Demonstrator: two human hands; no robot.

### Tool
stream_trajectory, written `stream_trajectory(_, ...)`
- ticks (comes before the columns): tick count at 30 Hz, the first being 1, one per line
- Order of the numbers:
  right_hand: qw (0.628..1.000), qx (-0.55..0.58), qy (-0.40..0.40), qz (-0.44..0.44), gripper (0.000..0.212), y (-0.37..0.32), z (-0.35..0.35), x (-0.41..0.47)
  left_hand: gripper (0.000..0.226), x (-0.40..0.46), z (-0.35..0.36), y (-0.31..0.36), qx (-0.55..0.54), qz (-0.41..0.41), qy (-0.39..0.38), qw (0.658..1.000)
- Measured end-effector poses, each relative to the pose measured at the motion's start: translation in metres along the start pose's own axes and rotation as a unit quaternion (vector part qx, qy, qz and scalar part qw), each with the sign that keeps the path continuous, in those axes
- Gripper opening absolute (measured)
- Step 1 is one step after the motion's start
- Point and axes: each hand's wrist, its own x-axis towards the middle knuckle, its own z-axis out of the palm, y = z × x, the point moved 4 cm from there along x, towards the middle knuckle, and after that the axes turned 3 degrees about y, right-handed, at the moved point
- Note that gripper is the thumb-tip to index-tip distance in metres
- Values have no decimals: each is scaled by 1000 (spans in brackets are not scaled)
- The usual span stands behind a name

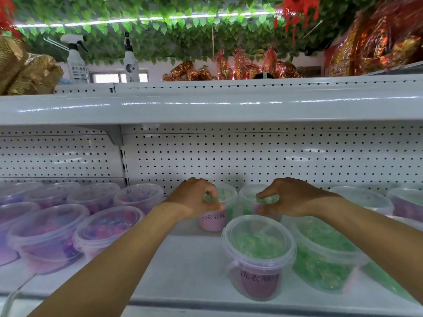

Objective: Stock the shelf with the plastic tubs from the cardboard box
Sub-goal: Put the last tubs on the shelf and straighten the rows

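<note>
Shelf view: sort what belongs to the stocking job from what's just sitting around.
Job: left hand and right hand each gripping a green tub; front green tub; shelf.
Bystanders: spray bottles, red-gold packets, leaf garland.

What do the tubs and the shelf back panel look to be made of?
Tubs, like the front green one: clear, slightly frosted plastic, since the green contents show through wall and lid. Back panel: probably painted sheet metal, white and glossy with rows of punched holes. Both hands, left hand and right hand, grip rear tubs.
</note>
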Motion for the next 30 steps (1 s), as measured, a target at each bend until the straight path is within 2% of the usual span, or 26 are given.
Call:
stream_trajectory(5,999,-8,-32,-2,65,1,-3,-7,34,-4,-1,4,1,-34,-26,999)
stream_trajectory(8,997,46,-67,-1,58,12,-14,-20,41,-7,0,11,9,-52,-51,997)
stream_trajectory(10,995,84,-44,2,55,27,-27,-29,44,-11,-2,24,-3,-47,-38,998)
stream_trajectory(13,995,91,-7,35,47,62,-44,-41,36,-16,-3,56,-17,-4,-24,1000)
stream_trajectory(17,994,39,2,102,40,111,-61,-60,26,-11,3,94,-16,42,-55,997)
stream_trajectory(24,985,-18,-60,159,40,161,-45,-78,26,11,29,117,4,14,-136,991)
stream_trajectory(27,987,-22,-30,159,33,167,-42,-71,28,13,32,118,0,1,-136,991)
stream_trajectory(30,987,40,50,146,25,159,-47,-62,22,16,35,115,3,-6,-122,993)
